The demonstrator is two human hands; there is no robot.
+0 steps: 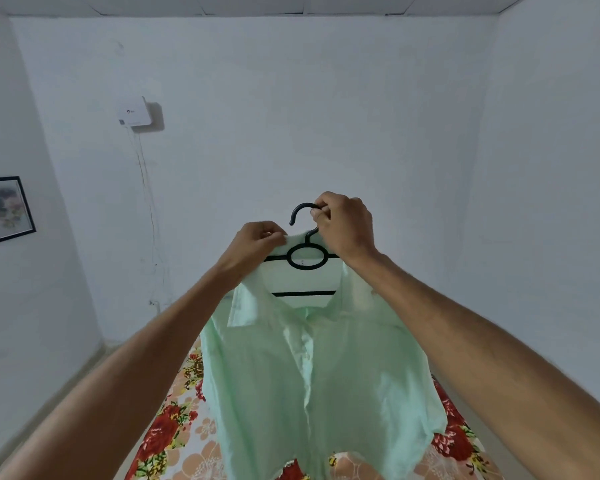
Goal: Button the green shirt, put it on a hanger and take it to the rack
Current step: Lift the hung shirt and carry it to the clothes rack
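Head view: I count one green shirt (309, 375) on one black hanger (303, 294), hanging below both hands, over the floral bed (174, 420). Right hand (343, 226) grips the hanger's neck under the hook. Left hand (257, 242) pinches the collar just beside it. Hanger shoulders hidden inside the shirt, hem cut off at the frame edge, buttons too blurred to count.

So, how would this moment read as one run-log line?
left hand: pinches green shirt collar | right hand: grips black hanger hook | shirt: on hanger, held above floral bedsheet | rack: not in view
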